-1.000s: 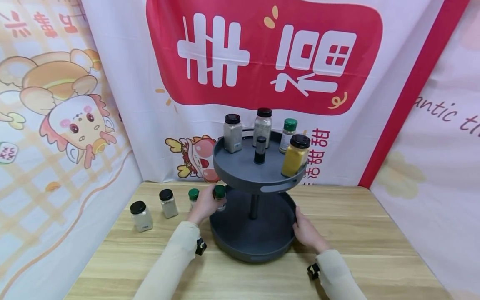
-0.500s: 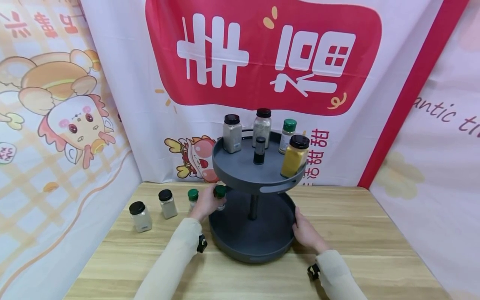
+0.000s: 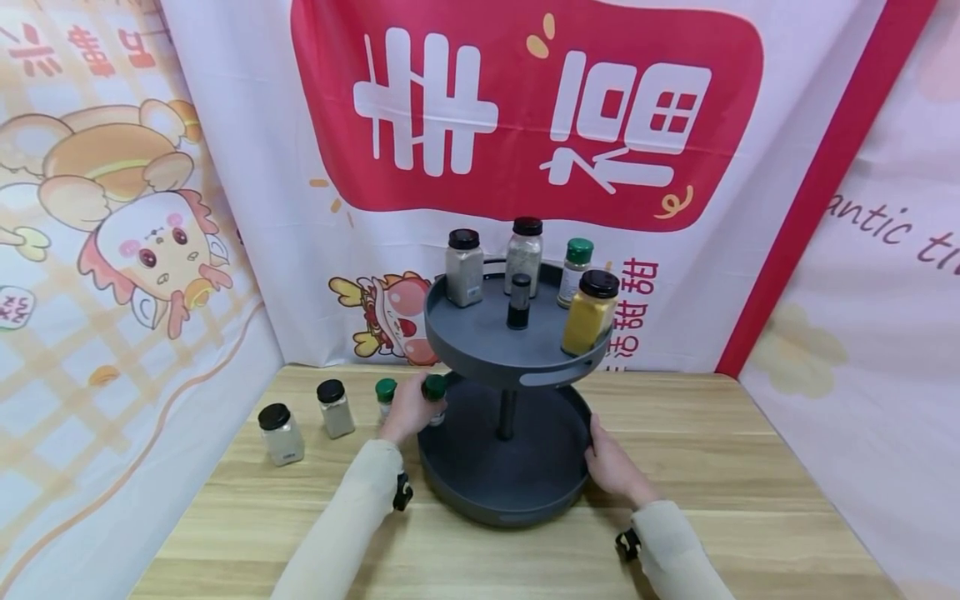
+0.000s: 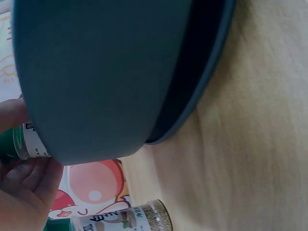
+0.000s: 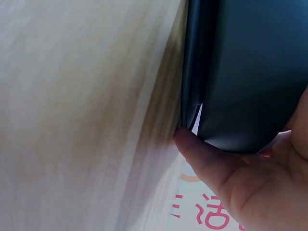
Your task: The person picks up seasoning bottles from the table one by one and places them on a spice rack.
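Note:
A dark grey two-tier rotating rack (image 3: 510, 517) stands on the table. My left hand (image 3: 410, 408) holds a green-capped spice jar (image 3: 434, 388) upright at the left rim of the lower tier. In the left wrist view, the tray wall partly hides that held jar (image 4: 33, 140), and the thumb and fingers lie on either side of it. My right hand (image 3: 613, 465) grips the lower tier's right rim. The right wrist view has one digit (image 5: 202, 154) lying along the tray's edge. Another green-capped jar (image 3: 386, 392) stands just left of my left hand, partly covered by it.
Two black-capped jars of pale powder, one nearer (image 3: 282, 435) and one farther (image 3: 335, 410), stand left on the wooden table (image 3: 750, 500). The upper tier (image 3: 495, 337) bears several jars, including a yellow one (image 3: 590, 315). A printed cloth (image 3: 660, 292) hangs behind.
The jar in my left hand has shifted slightly left and nearer to me over the last half second. My right hand and the rack look unmoved.

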{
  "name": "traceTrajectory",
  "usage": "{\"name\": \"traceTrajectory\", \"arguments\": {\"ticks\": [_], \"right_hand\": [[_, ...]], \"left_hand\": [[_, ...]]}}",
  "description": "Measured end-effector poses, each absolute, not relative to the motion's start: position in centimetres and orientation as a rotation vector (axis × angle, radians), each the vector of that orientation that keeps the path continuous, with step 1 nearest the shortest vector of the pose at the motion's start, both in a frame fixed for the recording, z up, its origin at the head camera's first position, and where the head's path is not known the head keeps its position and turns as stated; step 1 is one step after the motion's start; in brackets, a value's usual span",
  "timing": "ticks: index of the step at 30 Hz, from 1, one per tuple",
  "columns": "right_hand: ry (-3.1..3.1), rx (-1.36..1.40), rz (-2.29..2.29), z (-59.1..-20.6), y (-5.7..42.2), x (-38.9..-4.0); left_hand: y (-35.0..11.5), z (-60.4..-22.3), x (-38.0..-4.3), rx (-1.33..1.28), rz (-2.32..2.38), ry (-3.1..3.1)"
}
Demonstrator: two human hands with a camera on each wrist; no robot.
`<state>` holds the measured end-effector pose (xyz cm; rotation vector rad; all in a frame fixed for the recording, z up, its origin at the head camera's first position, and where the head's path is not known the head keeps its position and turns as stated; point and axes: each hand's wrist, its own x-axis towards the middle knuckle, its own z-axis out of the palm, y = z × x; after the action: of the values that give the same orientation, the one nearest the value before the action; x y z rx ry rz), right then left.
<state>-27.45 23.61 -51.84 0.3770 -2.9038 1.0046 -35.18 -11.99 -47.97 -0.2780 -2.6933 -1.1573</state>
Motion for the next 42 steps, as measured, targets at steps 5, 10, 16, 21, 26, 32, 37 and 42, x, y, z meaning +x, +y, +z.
{"name": "traceTrajectory", "arguments": {"ticks": [5,10,16,21,26,32,37,42], "right_hand": [[-2.905,0.370,1.006,-51.9,23.6,-27.3],[-2.905,0.363,0.998,-52.0,23.6,-27.2],[-2.904,0.360,0.997,-52.0,23.6,-27.1],[-2.910,0.332,1.013,-52.0,23.5,-27.1],[-2.907,0.329,1.038,-51.9,23.3,-27.0],[-2.911,0.313,1.043,-51.9,23.0,-27.1],[-2.922,0.309,1.037,-51.9,23.0,-27.0],[-2.908,0.323,0.987,-52.0,23.1,-26.9]], "left_hand": [[-12.1,-48.3,-35.2,-0.261,-1.193,-2.676],[-12.0,-48.7,-35.1,-0.261,-1.181,-2.672],[-12.0,-49.0,-35.1,-0.251,-1.171,-2.680],[-12.1,-49.2,-35.1,-0.243,-1.162,-2.671],[-12.3,-49.5,-35.1,-0.230,-1.190,-2.642],[-12.4,-49.8,-35.3,-0.219,-1.208,-2.630],[-12.4,-49.8,-35.1,-0.186,-1.297,-2.637],[-12.5,-49.4,-34.6,-0.117,-1.452,-2.629]]}}
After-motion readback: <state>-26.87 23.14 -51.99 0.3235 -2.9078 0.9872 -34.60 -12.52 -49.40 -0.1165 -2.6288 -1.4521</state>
